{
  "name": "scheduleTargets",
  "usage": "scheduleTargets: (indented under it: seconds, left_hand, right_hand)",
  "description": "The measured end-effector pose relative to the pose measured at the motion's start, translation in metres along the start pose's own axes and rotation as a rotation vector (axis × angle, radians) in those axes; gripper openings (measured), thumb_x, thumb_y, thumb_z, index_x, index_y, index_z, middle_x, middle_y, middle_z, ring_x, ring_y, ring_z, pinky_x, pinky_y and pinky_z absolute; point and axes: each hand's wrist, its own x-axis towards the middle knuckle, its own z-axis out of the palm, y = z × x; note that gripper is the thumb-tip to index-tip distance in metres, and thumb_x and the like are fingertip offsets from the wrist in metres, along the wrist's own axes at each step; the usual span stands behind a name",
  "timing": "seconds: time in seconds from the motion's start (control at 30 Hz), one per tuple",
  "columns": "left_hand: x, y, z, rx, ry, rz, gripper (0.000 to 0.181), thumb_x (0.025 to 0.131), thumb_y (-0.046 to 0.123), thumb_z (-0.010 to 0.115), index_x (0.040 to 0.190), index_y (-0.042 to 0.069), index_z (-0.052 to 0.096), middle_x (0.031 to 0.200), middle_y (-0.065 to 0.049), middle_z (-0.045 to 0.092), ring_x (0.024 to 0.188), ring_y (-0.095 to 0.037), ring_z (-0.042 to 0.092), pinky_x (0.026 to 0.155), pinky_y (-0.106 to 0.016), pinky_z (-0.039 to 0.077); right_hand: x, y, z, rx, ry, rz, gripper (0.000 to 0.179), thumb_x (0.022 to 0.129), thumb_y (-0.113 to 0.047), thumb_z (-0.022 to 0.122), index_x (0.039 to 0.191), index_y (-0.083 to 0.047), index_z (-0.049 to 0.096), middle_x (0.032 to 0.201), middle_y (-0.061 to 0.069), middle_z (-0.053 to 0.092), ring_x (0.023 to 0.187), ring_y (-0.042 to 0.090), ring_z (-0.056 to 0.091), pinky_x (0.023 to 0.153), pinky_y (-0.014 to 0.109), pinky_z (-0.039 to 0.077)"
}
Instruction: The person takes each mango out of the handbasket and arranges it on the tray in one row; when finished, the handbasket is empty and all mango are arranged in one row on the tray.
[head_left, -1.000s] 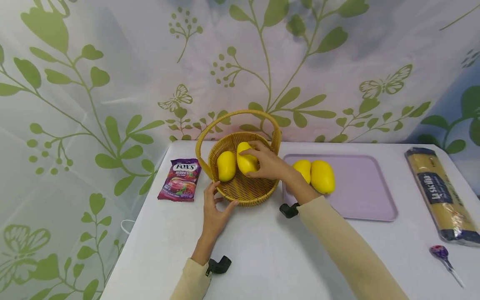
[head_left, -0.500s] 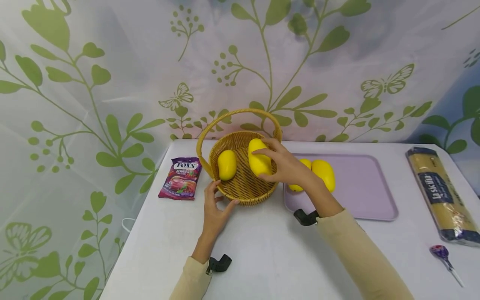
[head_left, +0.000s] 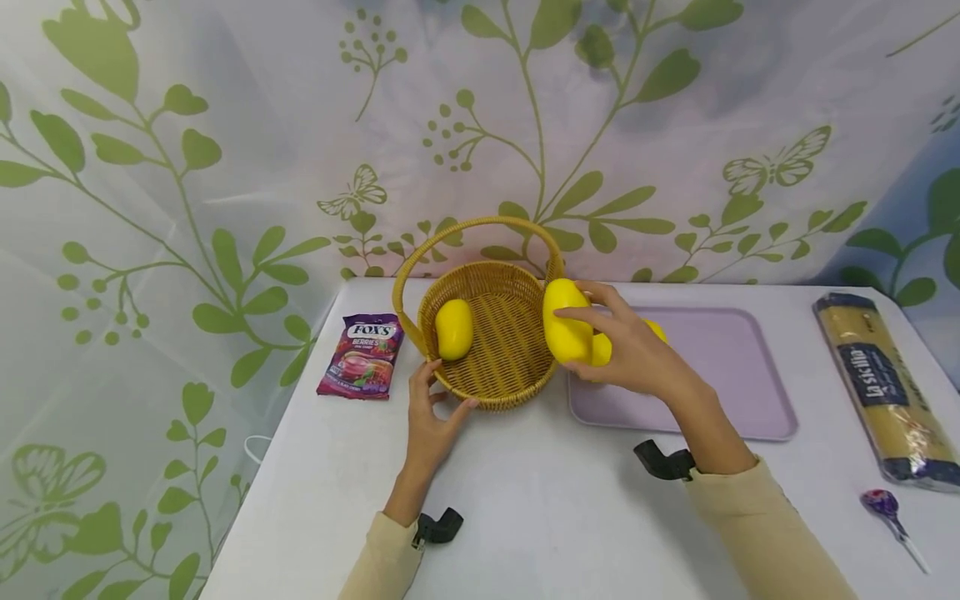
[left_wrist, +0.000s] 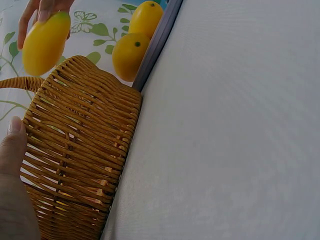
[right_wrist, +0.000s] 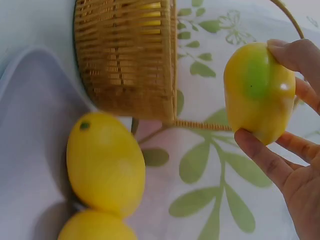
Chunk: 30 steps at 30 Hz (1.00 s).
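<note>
My right hand (head_left: pixel 637 350) holds a yellow mango (head_left: pixel 566 321) in its fingertips, over the right rim of the wicker basket (head_left: pixel 498 396). In the right wrist view this mango (right_wrist: pixel 257 100) shows a green patch, with the thumb and fingers around it and the basket wall (right_wrist: pixel 122 65) apart from it. My left hand (head_left: pixel 431 429) grips the basket's front left side, fingers at the rim and thumb at the front. Another mango (head_left: pixel 453 330) lies inside the basket, to the left. Two mangoes (right_wrist: pixel 105 165) sit on the lilac tray (head_left: pixel 720 367), partly hidden behind my right hand in the head view.
A purple candy bag (head_left: pixel 363 357) lies left of the basket. At the far right are a pasta pack (head_left: pixel 885 387) and a wrapped lollipop (head_left: pixel 892 525). The basket's tall handle (head_left: pixel 480 225) arches over it. A leaf-print cloth (head_left: pixel 637 125) hangs behind the table.
My right hand has lifted the mango from inside the basket and carried it right, over the rim to the tray's left edge. My left hand has stayed on the basket.
</note>
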Motion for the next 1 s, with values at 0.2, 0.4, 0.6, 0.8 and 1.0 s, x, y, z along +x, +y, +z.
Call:
scheduleTargets:
  seconds: [0.2,0.4,0.6,0.8,1.0]
  left_hand:
    - [0.001,0.001,0.000,-0.001,0.005,0.008,0.079,0.081,0.021,0.081,0.144,0.002,0.038,0.147,-0.013,0.038,0.121,-0.039,0.051,0.084,-0.048,0.055]
    - [-0.002,0.000,-0.001,-0.007,0.007,-0.039,0.080,0.081,0.021,0.082,0.145,0.004,0.037,0.148,-0.006,0.037,0.124,-0.035,0.050,0.087,-0.048,0.054]
    - [0.000,0.001,0.001,-0.007,0.003,-0.015,0.080,0.081,0.022,0.081,0.144,0.003,0.037,0.148,-0.011,0.037,0.123,-0.037,0.050,0.086,-0.049,0.055]
    - [0.001,0.001,0.001,-0.004,0.000,-0.012,0.079,0.082,0.022,0.081,0.144,0.002,0.037,0.147,-0.016,0.037,0.122,-0.037,0.050,0.086,-0.046,0.055]
    - [0.000,0.000,0.001,-0.006,0.007,-0.013,0.080,0.079,0.015,0.083,0.144,0.002,0.037,0.146,-0.013,0.038,0.123,-0.037,0.050,0.086,-0.049,0.054]
  right_hand:
    - [-0.021,0.016,-0.014,-0.041,0.082,-0.002,0.066,0.068,-0.013,0.088,0.128,-0.015,0.061,0.149,0.018,0.034,0.128,0.040,0.044,0.089,0.057,0.053]
    - [-0.041,0.038,-0.030,-0.067,0.115,0.061,0.067,0.069,-0.007,0.087,0.129,-0.010,0.060,0.149,0.020,0.032,0.127,0.044,0.045,0.082,0.056,0.055]
    - [-0.063,0.060,-0.046,-0.150,0.149,0.130,0.070,0.066,-0.004,0.088,0.130,-0.010,0.060,0.148,0.022,0.034,0.121,0.047,0.050,0.077,0.042,0.055]
    - [-0.082,0.077,-0.053,-0.141,0.134,0.233,0.067,0.067,-0.002,0.086,0.129,-0.007,0.059,0.146,0.027,0.032,0.120,0.051,0.048,0.079,0.056,0.052]
    - [-0.095,0.091,-0.054,-0.112,0.080,0.303,0.065,0.072,-0.004,0.084,0.131,-0.003,0.056,0.146,0.032,0.027,0.119,0.056,0.044,0.079,0.064,0.050]
